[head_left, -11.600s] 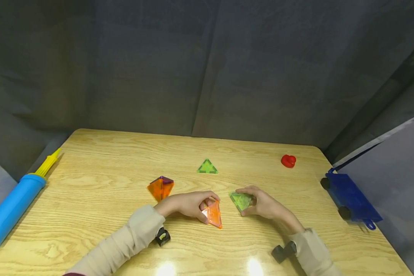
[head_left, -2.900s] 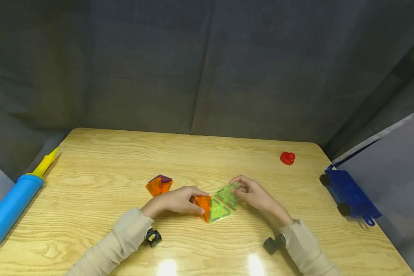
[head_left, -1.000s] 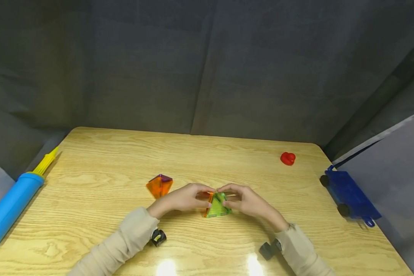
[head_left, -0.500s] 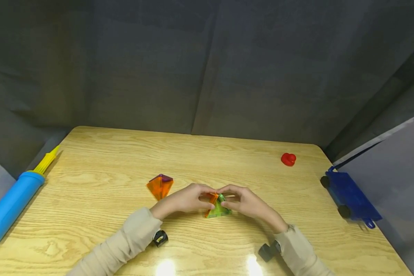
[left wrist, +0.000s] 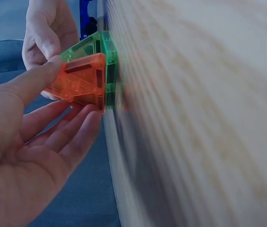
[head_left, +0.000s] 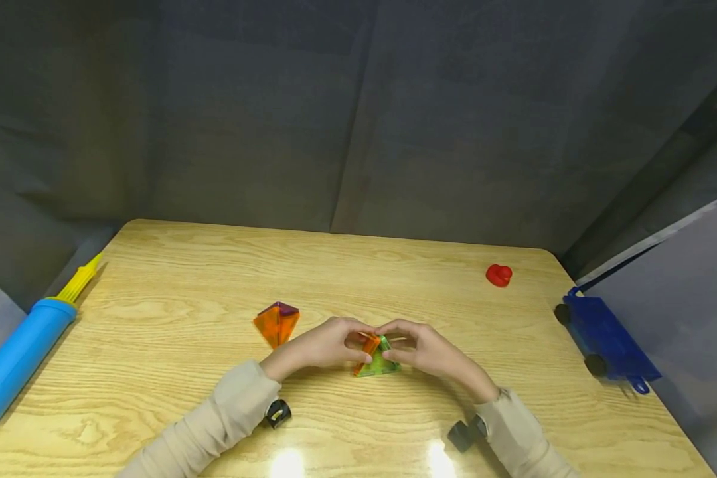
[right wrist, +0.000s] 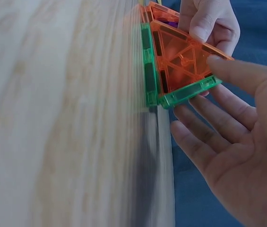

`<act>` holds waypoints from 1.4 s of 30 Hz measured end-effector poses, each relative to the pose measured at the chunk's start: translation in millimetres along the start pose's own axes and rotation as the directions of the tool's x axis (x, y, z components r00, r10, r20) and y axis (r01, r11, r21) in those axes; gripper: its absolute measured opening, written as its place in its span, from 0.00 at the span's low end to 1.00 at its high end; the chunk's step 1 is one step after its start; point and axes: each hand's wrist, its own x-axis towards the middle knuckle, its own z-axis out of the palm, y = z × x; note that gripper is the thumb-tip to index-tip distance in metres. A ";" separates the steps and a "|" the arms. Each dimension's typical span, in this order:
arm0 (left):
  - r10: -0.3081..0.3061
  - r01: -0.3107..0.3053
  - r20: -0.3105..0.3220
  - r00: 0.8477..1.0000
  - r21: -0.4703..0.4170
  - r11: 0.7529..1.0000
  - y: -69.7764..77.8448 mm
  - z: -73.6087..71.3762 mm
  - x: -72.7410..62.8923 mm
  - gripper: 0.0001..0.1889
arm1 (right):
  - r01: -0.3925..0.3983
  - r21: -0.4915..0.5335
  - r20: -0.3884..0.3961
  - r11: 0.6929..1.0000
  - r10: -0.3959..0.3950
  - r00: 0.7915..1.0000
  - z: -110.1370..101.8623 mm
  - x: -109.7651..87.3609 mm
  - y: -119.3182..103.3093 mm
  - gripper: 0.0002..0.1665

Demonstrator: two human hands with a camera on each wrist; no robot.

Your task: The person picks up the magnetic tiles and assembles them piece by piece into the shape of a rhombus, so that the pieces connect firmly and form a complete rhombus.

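Observation:
Three triangular magnetic tiles stand together at the middle of the table. A green base tile [head_left: 379, 367] lies flat on the wood. Rising from its left edge, an orange tile [left wrist: 83, 78] leans inward, pinched between the thumb and fingers of my left hand [head_left: 325, 341]. On the opposite side my right hand [head_left: 425, 346] pinches a second green tile [right wrist: 192, 92], which slopes toward the orange one. Their upper corners come close together under my index fingertips, which meet at the top. The tiles' far side is hidden by the hands in the head view.
An orange and purple tile pyramid [head_left: 277, 324] stands just left, close to my left forearm. Along the left table edge lies a blue hand pump [head_left: 26, 362] with a yellow nozzle. At the right are a small red toy [head_left: 498, 275] and a blue wheeled cart [head_left: 609, 342].
The lone green tile from the back of the table now belongs to this group. Over the last second the orange and upright green tiles have tipped inward, their tops drawing together.

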 end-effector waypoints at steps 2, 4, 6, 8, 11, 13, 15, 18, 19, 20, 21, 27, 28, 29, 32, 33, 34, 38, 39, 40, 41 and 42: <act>0.004 -0.004 -0.007 1.000 0.002 1.000 0.1 -0.2 -0.2 0.27 | 0.007 -0.039 0.003 0.999 -0.007 1.000 -1.1 -1.0 0.1 0.22; 0.007 -0.007 -0.019 1.000 0.019 1.000 0.4 -0.7 -0.2 0.27 | 0.012 -0.066 0.005 0.998 -0.011 1.000 -2.6 -1.9 0.5 0.20; 0.012 -0.011 -0.036 0.999 0.038 0.999 0.4 -1.2 0.0 0.26 | 0.014 -0.072 0.008 0.997 -0.013 1.000 -4.0 -3.1 0.4 0.19; 0.018 -0.015 -0.052 0.999 0.052 0.999 0.4 -1.5 0.3 0.25 | 0.009 -0.064 0.011 0.998 -0.008 1.000 -4.9 -3.7 0.7 0.20; 0.033 -0.028 -0.067 0.997 0.072 0.997 -0.2 -1.7 0.3 0.21 | 0.016 -0.075 0.006 0.997 -0.016 1.000 -5.1 -3.9 1.0 0.22; 0.040 -0.034 -0.074 0.996 0.080 0.996 0.1 -1.9 0.2 0.18 | 0.024 -0.091 -0.003 0.996 -0.025 1.000 -4.9 -3.6 0.7 0.20; 0.049 -0.043 -0.081 0.995 0.081 0.996 -0.1 -2.2 0.3 0.15 | 0.035 -0.109 -0.017 0.993 -0.037 0.999 -4.5 -3.2 0.1 0.18; 0.066 -0.058 -0.099 0.993 0.079 0.995 -0.7 -2.2 1.1 0.12 | 0.053 -0.127 -0.031 0.991 -0.057 0.998 -4.1 -2.5 -0.4 0.18; 0.072 -0.064 -0.105 0.992 0.079 0.995 -1.2 -2.0 1.6 0.11 | 0.058 -0.135 -0.035 0.989 -0.064 0.997 -3.9 -2.1 -0.4 0.19; 0.076 -0.067 -0.111 0.991 0.079 0.995 -1.4 -1.9 2.0 0.10 | 0.063 -0.149 -0.041 0.987 -0.069 0.997 -3.7 -1.8 -0.2 0.20; 0.076 -0.067 -0.116 0.990 0.079 0.995 -1.2 -1.8 2.3 0.09 | 0.068 -0.164 -0.045 0.984 -0.076 0.996 -3.5 -1.5 0.0 0.20; 0.070 -0.056 -0.133 0.989 0.101 0.993 0.9 -0.9 3.5 0.10 | 0.049 -0.226 -0.059 0.973 -0.064 0.996 -1.1 -1.5 0.1 0.22; 0.067 -0.053 -0.132 0.989 0.103 0.993 1.2 -1.0 3.4 0.11 | 0.046 -0.234 -0.058 0.971 -0.061 0.996 -0.9 -1.6 0.0 0.22; 0.062 -0.049 -0.128 0.990 0.101 0.994 1.6 -0.9 3.3 0.12 | 0.045 -0.240 -0.056 0.970 -0.060 0.997 -0.9 -1.8 -0.3 0.22; 0.052 -0.042 -0.109 0.993 0.091 0.995 1.6 -0.7 2.4 0.14 | 0.050 -0.258 -0.045 0.965 -0.064 0.997 -1.2 -2.2 -0.2 0.23; 0.050 -0.042 -0.099 0.994 0.082 0.996 1.3 -0.6 2.1 0.15 | 0.049 -0.259 -0.041 0.965 -0.062 0.997 -1.2 -2.1 -0.3 0.23; 0.051 -0.045 -0.090 0.995 0.075 0.996 0.9 -0.3 1.8 0.15 | 0.046 -0.255 -0.036 0.966 -0.057 0.998 -1.2 -2.0 -0.4 0.24; 0.061 -0.057 -0.069 0.996 0.058 0.997 -1.1 0.2 1.0 0.16 | 0.023 -0.228 -0.020 0.973 -0.028 0.999 -0.2 -1.6 0.0 0.28; 0.061 -0.057 -0.066 0.996 0.056 0.997 -1.1 0.0 0.6 0.16 | 0.017 -0.219 -0.017 0.976 -0.021 1.000 0.3 -1.4 0.0 0.28; 0.060 -0.057 -0.062 0.996 0.056 0.997 -1.2 -0.3 0.2 0.16 | 0.015 -0.212 -0.014 0.977 -0.019 1.000 0.5 -1.3 0.2 0.29; 0.058 -0.055 -0.061 0.996 0.060 0.997 -1.1 -0.8 -0.3 0.16 | 0.015 -0.206 -0.011 0.978 -0.017 1.000 0.8 -1.3 0.3 0.29; 0.055 -0.051 -0.061 0.997 0.066 0.997 -0.7 -1.6 -1.0 0.16 | 0.019 -0.205 -0.008 0.979 -0.021 1.000 1.0 -1.2 0.1 0.29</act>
